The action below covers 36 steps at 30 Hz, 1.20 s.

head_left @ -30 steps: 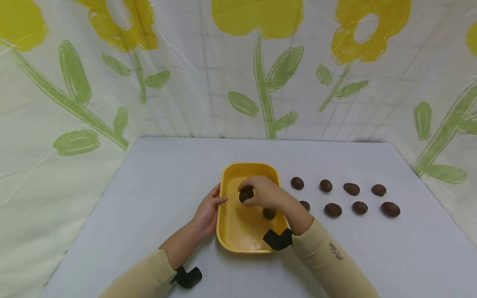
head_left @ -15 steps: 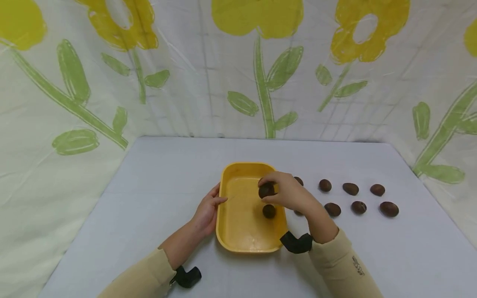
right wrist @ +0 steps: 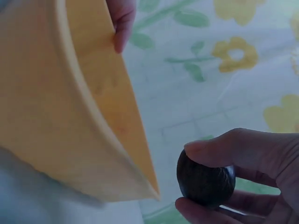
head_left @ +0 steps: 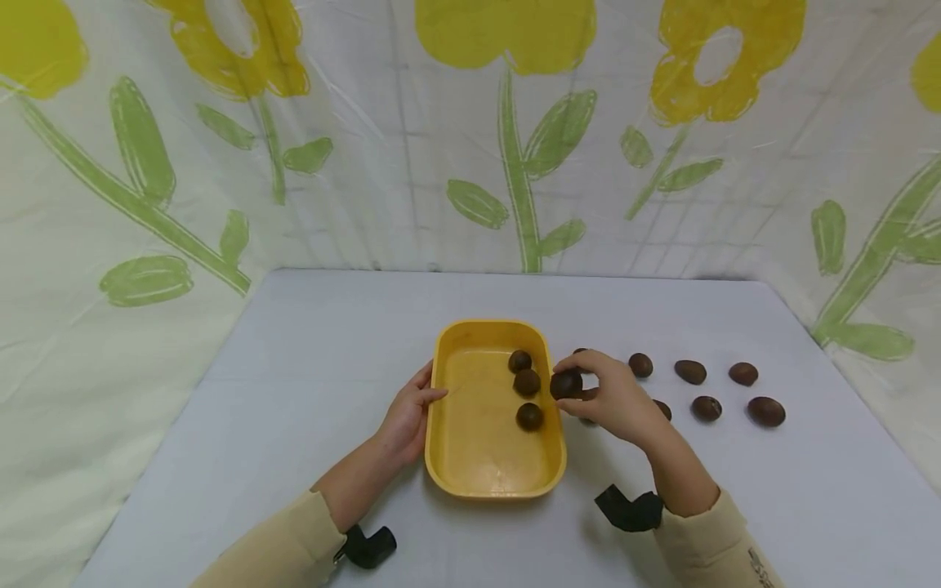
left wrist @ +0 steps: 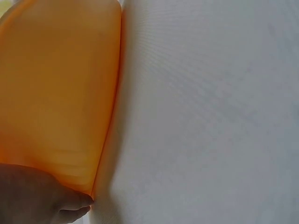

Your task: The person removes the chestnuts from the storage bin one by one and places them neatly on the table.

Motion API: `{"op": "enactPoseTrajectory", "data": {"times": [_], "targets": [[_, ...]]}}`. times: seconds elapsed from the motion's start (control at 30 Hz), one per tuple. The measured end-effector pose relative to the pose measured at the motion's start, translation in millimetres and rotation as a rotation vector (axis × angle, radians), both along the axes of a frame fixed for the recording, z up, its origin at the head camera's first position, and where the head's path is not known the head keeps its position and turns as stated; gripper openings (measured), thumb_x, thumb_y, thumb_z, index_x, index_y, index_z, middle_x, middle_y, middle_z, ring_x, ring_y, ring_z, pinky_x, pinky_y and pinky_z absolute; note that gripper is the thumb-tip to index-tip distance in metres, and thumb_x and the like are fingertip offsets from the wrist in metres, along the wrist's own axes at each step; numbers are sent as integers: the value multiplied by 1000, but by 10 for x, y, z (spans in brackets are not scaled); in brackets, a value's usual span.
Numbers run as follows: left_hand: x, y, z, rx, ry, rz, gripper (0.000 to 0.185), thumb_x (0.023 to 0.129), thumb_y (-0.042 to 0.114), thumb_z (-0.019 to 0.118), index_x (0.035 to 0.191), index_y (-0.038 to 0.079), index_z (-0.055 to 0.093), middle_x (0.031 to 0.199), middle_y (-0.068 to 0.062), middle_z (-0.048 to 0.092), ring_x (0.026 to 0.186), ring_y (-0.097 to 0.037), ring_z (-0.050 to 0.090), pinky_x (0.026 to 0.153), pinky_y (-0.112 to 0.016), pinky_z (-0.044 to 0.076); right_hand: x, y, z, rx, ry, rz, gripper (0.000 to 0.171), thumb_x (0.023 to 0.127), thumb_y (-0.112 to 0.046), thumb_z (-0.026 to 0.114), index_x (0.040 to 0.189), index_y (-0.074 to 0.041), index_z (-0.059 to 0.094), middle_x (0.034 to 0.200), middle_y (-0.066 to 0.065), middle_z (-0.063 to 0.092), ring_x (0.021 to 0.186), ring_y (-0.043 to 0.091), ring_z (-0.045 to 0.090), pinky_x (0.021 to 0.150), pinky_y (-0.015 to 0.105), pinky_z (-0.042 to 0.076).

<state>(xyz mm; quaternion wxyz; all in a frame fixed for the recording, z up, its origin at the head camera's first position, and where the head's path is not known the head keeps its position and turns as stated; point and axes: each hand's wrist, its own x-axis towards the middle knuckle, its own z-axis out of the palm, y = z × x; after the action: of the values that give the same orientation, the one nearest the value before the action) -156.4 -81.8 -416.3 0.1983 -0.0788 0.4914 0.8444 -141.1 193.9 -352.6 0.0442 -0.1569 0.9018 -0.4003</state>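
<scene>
Brown ball (head_left: 566,384) has moved rightward.

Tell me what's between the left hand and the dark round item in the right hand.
In the head view: the yellow tray, with three dark round items inside it.

So the tray (head_left: 494,492) is sitting on the table (head_left: 331,351), with three pieces (head_left: 527,383) lying inside along its right side, basically back to front. Left hand (head_left: 408,419) is holding the left edge, right hand (head_left: 610,398) is holding another piece (head_left: 566,384) near the right rim. Further right, loose pieces (head_left: 690,372) are lying in two rows. A sheet (head_left: 382,163) is hanging behind everything.
</scene>
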Motion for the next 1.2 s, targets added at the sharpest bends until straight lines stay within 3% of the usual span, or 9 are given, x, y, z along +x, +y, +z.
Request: {"op": "enactPoseTrajectory", "data": {"times": [0.17, 0.43, 0.8, 1.2], "targets": [[-6, 16, 2, 7, -1, 14, 64, 92, -3, 35, 150, 11, 12, 157, -3, 13, 142, -23, 21, 117, -39, 20, 117, 151, -97, -34, 8, -27, 36, 77, -9, 74, 110, -8, 61, 114, 10, 58, 106, 26, 56, 80, 32, 56], [-1, 9, 0, 13, 2, 17, 64, 92, -3, 35, 150, 11, 13, 156, -5, 17, 141, -24, 23, 116, -40, 21, 251, 302, -375, -67, 30, -50, 38, 74, -15, 77, 108, -14, 61, 109, 2, 60, 96, 11, 54, 78, 30, 56], [-1, 12, -13, 13, 8, 13, 64, 92, -3, 34, 150, 10, 12, 157, -6, 15, 142, -25, 21, 116, -41, 20, 350, 456, -579, 7, -42, 90, 40, 72, -17, 78, 109, -13, 63, 113, 3, 60, 110, 29, 56, 82, 33, 55], [-5, 19, -9, 7, 13, 10, 63, 93, -3, 33, 150, 10, 10, 157, -5, 13, 142, -24, 21, 117, -40, 20, 350, 506, -720, 47, -46, 148, 39, 70, -16, 79, 104, -13, 60, 108, 0, 58, 102, 15, 54, 81, 37, 55]]}}
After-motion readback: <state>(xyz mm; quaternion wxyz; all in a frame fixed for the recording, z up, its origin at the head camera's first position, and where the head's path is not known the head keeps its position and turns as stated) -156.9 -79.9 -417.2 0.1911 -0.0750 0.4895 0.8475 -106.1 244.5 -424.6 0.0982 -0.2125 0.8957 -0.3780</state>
